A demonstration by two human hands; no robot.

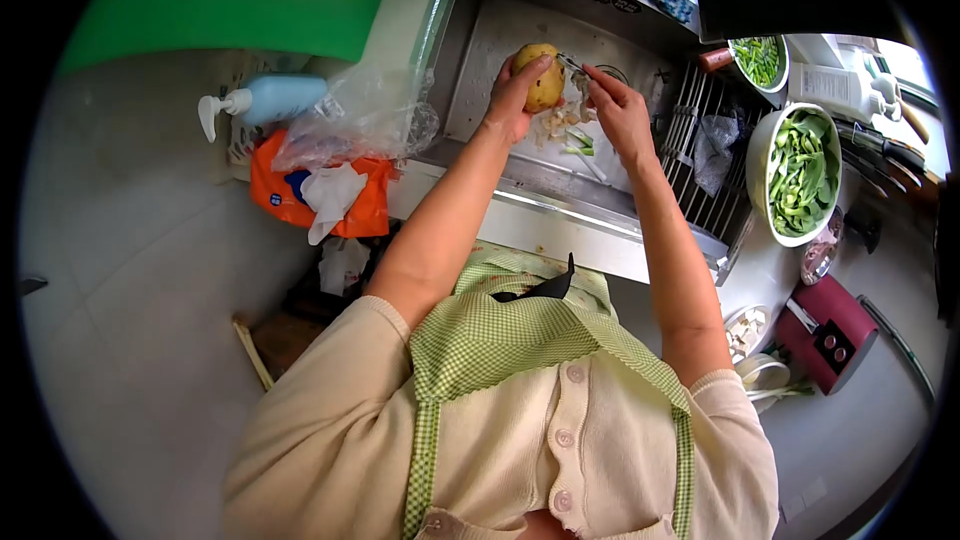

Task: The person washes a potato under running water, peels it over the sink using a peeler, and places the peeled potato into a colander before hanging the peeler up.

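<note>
Over the sink (500, 45), my left hand (512, 102) is wrapped round a yellow-brown potato (544, 82) with dark spots on its skin. My right hand (620, 112) is closed on a small metal peeler (570, 62), whose head is close against the potato's right side. Most of its handle is hidden by my fingers. Below the potato, pale peelings (562, 122) lie on the sink floor. Beside them is a piece of green and white vegetable stalk (582, 145).
A metal rack (690, 130) with a grey cloth (714, 152) spans the sink's right side. Further right stand a white bowl of leafy greens (800, 175) and a bowl of chopped greens (758, 62). At left are a blue pump bottle (280, 98) and an orange packet (362, 202).
</note>
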